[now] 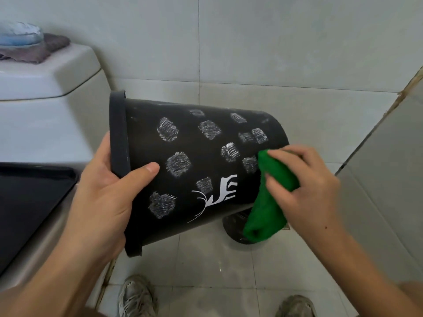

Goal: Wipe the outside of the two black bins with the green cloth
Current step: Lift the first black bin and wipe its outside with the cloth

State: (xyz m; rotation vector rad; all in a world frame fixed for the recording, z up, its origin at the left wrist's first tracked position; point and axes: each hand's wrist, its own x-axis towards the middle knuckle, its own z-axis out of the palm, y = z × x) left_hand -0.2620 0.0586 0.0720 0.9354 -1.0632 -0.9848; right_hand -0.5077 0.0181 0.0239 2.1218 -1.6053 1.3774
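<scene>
White toilet cistern (45, 76) at left, folded brown towel (39, 51) on its lid, grey shoes (137, 296) below

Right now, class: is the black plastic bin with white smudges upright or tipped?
Tipped. The black plastic bin lies sideways in the air, rim toward the left hand, base toward the green cloth.

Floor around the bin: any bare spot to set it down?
Bare floor tile lies below the held black bin, between the toilet and the two shoes; more at the back wall. Crowded at the right: the right hand with the green cloth covers a second dark round object. The left hand grips the rim.
</scene>
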